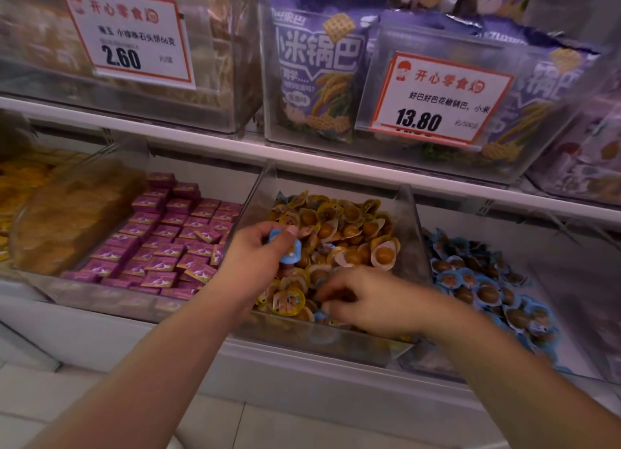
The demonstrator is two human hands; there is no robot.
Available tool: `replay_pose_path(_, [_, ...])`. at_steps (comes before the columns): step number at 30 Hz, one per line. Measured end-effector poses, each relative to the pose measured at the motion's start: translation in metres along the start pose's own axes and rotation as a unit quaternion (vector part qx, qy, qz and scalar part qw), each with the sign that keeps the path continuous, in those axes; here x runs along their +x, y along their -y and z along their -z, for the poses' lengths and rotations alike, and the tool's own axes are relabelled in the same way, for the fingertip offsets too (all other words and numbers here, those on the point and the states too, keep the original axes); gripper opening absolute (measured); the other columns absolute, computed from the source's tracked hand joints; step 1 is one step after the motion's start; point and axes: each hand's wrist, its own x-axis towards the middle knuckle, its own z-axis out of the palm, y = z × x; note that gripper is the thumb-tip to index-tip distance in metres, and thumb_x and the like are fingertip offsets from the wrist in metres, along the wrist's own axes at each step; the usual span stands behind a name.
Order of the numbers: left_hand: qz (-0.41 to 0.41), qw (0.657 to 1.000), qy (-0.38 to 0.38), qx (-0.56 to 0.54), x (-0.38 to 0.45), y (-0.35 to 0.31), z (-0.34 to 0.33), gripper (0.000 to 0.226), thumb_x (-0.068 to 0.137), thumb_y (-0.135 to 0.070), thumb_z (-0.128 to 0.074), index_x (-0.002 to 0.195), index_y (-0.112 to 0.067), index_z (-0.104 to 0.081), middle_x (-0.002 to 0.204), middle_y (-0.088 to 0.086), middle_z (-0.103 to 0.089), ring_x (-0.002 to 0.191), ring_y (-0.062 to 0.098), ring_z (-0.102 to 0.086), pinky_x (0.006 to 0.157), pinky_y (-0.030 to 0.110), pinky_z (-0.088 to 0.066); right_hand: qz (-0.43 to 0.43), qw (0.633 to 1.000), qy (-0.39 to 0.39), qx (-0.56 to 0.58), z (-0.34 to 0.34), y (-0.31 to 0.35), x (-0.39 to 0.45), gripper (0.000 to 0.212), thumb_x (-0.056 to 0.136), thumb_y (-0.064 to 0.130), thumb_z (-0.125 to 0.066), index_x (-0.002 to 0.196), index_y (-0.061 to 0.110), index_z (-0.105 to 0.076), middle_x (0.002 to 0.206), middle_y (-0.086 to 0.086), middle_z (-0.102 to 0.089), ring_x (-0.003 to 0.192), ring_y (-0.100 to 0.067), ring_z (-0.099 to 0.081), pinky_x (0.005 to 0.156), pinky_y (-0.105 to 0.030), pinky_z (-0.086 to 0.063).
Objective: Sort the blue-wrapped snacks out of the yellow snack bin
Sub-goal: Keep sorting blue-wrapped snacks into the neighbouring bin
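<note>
A clear bin on the lower shelf is full of yellow-wrapped snacks. My left hand hovers over its left side and holds blue-wrapped snacks between thumb and curled fingers. My right hand reaches into the front of the same bin, fingers curled down among the wrappers; it is blurred, and I cannot tell if it grips one. A blue-wrapped snack lies just under its fingertips.
Right of the yellow bin is a bin of blue-wrapped snacks. Left of it sit pink boxes and a bin of orange packets. Above the white shelf edge stand purple bags and price tags.
</note>
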Motion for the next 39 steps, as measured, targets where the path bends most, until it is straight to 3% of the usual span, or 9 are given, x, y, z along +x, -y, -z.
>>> replay_pose_path(2, [-0.002,1.0,0.006,0.006,0.0,0.001,-0.001,0.014,0.096,-0.023,-0.063,0.089,-0.014,-0.072,0.07,-0.003,-0.068,0.059,0.006,-0.061,0.051,0.023,-0.05,0.018,0.998,0.026,-0.051,-0.003,0.003,0.0,0.036,0.098,0.043,-0.051,0.129,0.026,-0.061,0.134,0.006,-0.054,0.12,-0.013,-0.05,0.104,-0.028,-0.041])
replay_pose_path(6, [-0.009,1.0,0.008,0.011,-0.002,0.002,-0.001,0.016,0.096,-0.024,-0.063,0.092,-0.011,-0.072,0.074,0.0,-0.068,0.06,0.004,-0.062,0.05,0.019,-0.05,-0.017,0.993,0.068,-0.098,-0.003,0.006,0.009,0.032,0.096,0.047,-0.052,0.109,0.023,-0.069,0.115,0.0,-0.061,0.104,-0.021,-0.058,0.09,-0.042,-0.052])
replay_pose_path(11, [-0.009,1.0,0.012,0.015,-0.001,0.005,0.005,0.017,0.096,-0.026,-0.062,0.096,-0.013,-0.073,0.083,0.003,-0.069,0.063,0.004,-0.063,0.055,0.022,-0.052,-0.089,0.973,0.025,-0.213,-0.009,0.009,0.017,0.046,0.087,0.053,-0.062,0.126,0.028,-0.062,0.146,-0.008,-0.036,0.13,-0.033,-0.027,0.106,-0.048,-0.028])
replay_pose_path(16, [-0.006,1.0,0.021,0.017,-0.003,0.006,0.007,0.018,0.094,-0.028,-0.064,0.099,-0.013,-0.072,0.083,0.003,-0.069,0.065,0.004,-0.066,0.055,0.021,-0.052,-0.024,0.954,0.004,-0.299,-0.012,0.013,0.024,0.025,0.092,0.037,-0.06,0.106,0.017,-0.066,0.137,-0.009,-0.049,0.124,-0.033,-0.04,0.101,-0.047,-0.029])
replay_pose_path(21, [-0.009,0.999,0.028,0.033,-0.001,0.007,0.009,0.018,0.094,-0.031,-0.065,0.097,-0.015,-0.073,0.082,0.003,-0.07,0.068,0.006,-0.067,0.057,0.023,-0.052,-0.042,0.948,0.037,-0.314,-0.015,0.008,0.028,0.037,0.093,0.045,-0.056,0.126,0.028,-0.063,0.163,-0.008,-0.016,0.142,-0.035,-0.019,0.11,-0.049,-0.022])
replay_pose_path(27, [-0.013,0.999,0.025,0.041,0.0,0.008,0.009,0.015,0.093,-0.033,-0.066,0.091,-0.021,-0.074,0.078,-0.001,-0.071,0.069,0.009,-0.067,0.061,0.027,-0.056,0.01,0.965,-0.065,-0.254,-0.014,-0.003,0.022,0.023,0.086,0.048,-0.064,0.097,0.028,-0.068,0.129,-0.003,-0.055,0.115,-0.025,-0.048,0.093,-0.04,-0.042])
replay_pose_path(31, [-0.023,0.999,0.017,0.041,-0.002,0.005,0.008,0.011,0.093,-0.032,-0.067,0.092,-0.023,-0.073,0.082,0.002,-0.072,0.067,0.008,-0.067,0.057,0.022,-0.053,-0.034,0.98,-0.196,0.03,0.0,-0.002,0.011,0.02,0.086,0.047,-0.068,0.096,0.03,-0.066,0.091,0.01,-0.065,0.086,-0.011,-0.062,0.073,-0.034,-0.053])
replay_pose_path(34, [-0.106,0.993,-0.015,0.04,-0.006,-0.005,-0.001,0.018,0.09,-0.029,-0.071,0.108,-0.026,-0.067,0.098,-0.002,-0.072,0.087,0.007,-0.07,0.066,0.018,-0.053,-0.088,0.899,-0.255,0.346,0.002,0.013,0.009,0.013,0.093,0.029,-0.066,0.104,0.022,-0.068,0.094,-0.001,-0.074,0.083,-0.014,-0.072,0.072,-0.034,-0.059])
replay_pose_path(39, [-0.245,0.964,-0.015,0.1,-0.03,-0.012,-0.029,0.051,0.081,-0.035,-0.071,0.125,-0.051,-0.052,0.11,-0.024,-0.064,0.101,-0.004,-0.063,0.081,0.01,-0.048,-0.018,0.629,-0.061,0.775,-0.001,0.043,-0.008,0.05,0.087,0.022,-0.043,0.127,0.0,-0.063,0.113,-0.021,-0.064,0.092,-0.032,-0.061,0.084,-0.044,-0.05])
